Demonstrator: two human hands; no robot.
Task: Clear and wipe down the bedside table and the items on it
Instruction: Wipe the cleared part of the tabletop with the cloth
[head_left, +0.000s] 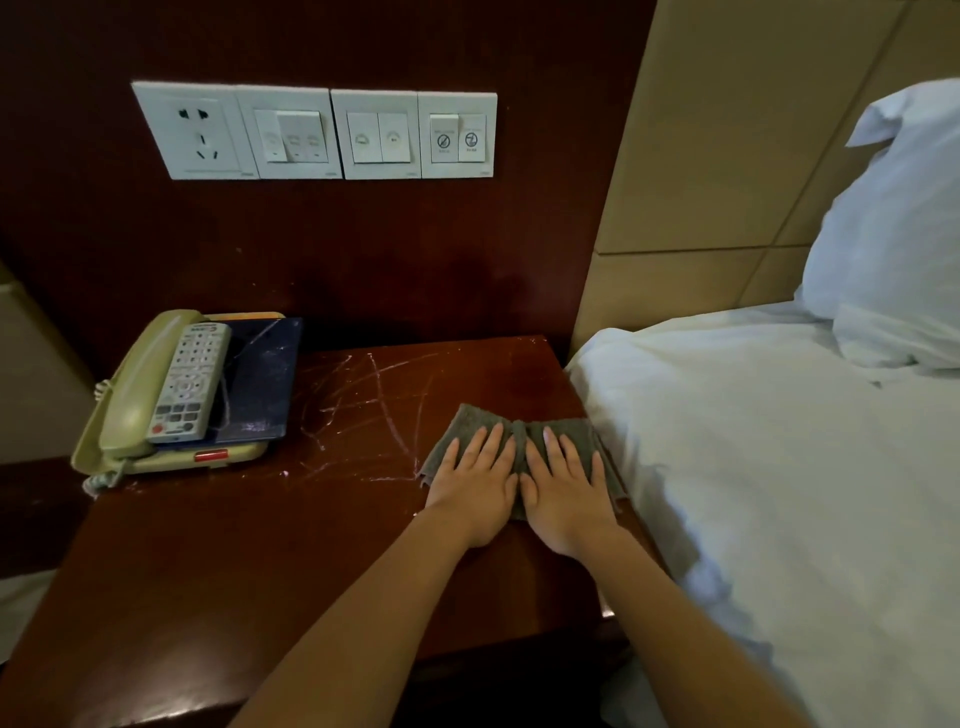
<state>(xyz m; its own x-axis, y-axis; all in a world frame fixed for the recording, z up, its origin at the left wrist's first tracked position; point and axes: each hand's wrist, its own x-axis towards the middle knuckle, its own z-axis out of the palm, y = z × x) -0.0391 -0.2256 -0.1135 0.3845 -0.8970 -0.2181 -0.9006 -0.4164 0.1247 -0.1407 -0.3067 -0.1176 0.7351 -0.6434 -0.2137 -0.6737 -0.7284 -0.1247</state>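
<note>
Desk (260, 545) wipe: both hands' fingers (480, 447) lie flat, open on cloth (470, 418); suggest firm overlapping passes left through white streaks (374, 395) toward phone (130, 395).

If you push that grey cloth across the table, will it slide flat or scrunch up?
The grey cloth would probably scrunch: it already puckers between the left hand and right hand. It looks soft and floppy, likely light. On the glossy table it should slide easily.
</note>
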